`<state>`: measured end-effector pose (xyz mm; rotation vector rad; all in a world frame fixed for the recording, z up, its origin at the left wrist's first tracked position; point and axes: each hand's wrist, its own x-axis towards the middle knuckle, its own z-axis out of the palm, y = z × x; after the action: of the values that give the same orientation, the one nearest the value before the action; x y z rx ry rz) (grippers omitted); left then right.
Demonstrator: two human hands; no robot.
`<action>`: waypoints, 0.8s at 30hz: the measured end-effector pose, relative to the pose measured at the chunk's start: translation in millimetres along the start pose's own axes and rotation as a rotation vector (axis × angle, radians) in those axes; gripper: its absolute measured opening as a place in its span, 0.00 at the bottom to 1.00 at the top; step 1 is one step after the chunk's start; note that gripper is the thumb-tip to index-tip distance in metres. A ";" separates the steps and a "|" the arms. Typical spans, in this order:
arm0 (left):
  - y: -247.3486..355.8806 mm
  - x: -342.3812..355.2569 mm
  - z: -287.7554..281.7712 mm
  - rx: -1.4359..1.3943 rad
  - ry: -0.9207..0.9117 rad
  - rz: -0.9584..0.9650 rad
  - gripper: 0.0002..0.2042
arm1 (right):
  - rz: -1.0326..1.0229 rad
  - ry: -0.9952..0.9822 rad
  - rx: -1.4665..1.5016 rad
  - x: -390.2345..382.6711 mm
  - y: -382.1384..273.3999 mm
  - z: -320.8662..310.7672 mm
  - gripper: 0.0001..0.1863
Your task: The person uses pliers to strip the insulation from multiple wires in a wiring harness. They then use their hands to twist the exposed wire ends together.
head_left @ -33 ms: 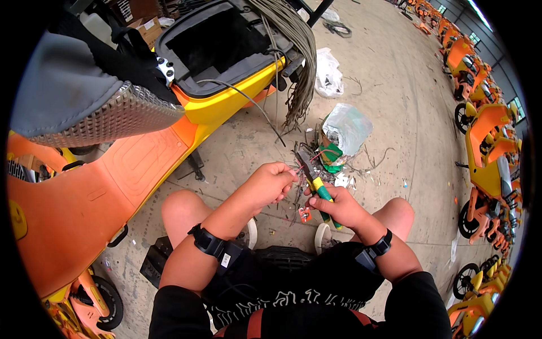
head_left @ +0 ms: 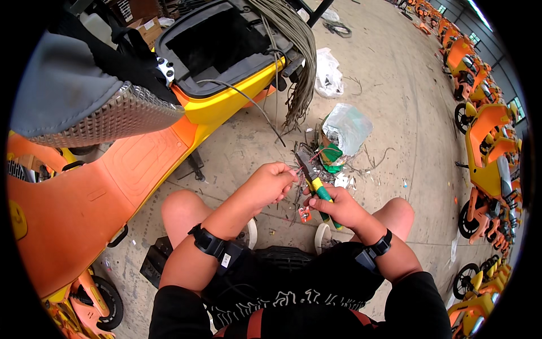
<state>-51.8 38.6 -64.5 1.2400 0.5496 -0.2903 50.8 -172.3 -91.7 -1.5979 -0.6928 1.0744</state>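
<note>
My right hand (head_left: 339, 204) is wrapped round the green-and-yellow handles of a pair of pliers (head_left: 319, 190). The dark jaws of the pliers point up and left, away from me. My left hand (head_left: 275, 182) is closed in a pinch just left of the pliers; whatever its fingertips hold is too small to make out. Below the hands, a small red-and-white piece (head_left: 305, 213) shows near the pliers' handles. Thin red and dark wire scraps (head_left: 301, 169) lie on the floor beyond the hands, partly hidden by the pliers.
An orange-and-yellow scooter (head_left: 147, 152) with an open-topped compartment stands at my left. A bundle of grey cables (head_left: 299, 51) hangs over its corner. Ahead lies a silvery-and-green bag (head_left: 345, 131) among scraps, with a white plastic bag (head_left: 328, 73) farther off. Several orange scooters (head_left: 485, 141) line the right.
</note>
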 end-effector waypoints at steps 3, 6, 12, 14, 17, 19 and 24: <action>-1.1 1.7 1.2 0.011 -0.001 0.008 0.10 | -0.068 -0.072 -0.075 0.0 2.1 -2.5 0.12; -2.9 2.7 1.0 0.004 -0.003 0.012 0.09 | -0.089 -0.084 -0.088 -0.2 2.6 -0.1 0.12; -5.8 2.4 2.9 -0.090 0.016 0.087 0.10 | -0.097 -0.070 -0.099 -0.5 3.9 0.3 0.13; -4.0 1.9 2.3 -0.074 0.019 0.088 0.12 | -0.064 -0.083 -0.070 -0.8 3.4 0.8 0.13; -4.9 3.3 2.1 -0.098 0.006 0.091 0.13 | -0.030 -0.082 -0.044 -1.6 3.0 2.1 0.13; -7.1 5.4 2.7 -0.124 0.005 0.092 0.13 | -0.021 -0.076 -0.033 -2.1 2.4 2.8 0.13; -8.1 6.2 3.5 -0.155 0.000 0.099 0.14 | 0.001 -0.072 -0.027 -3.2 1.2 2.5 0.13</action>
<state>-49.7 33.3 -73.6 1.1130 0.5000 -0.1609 47.1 -174.2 -92.0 -1.5892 -0.7572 1.1319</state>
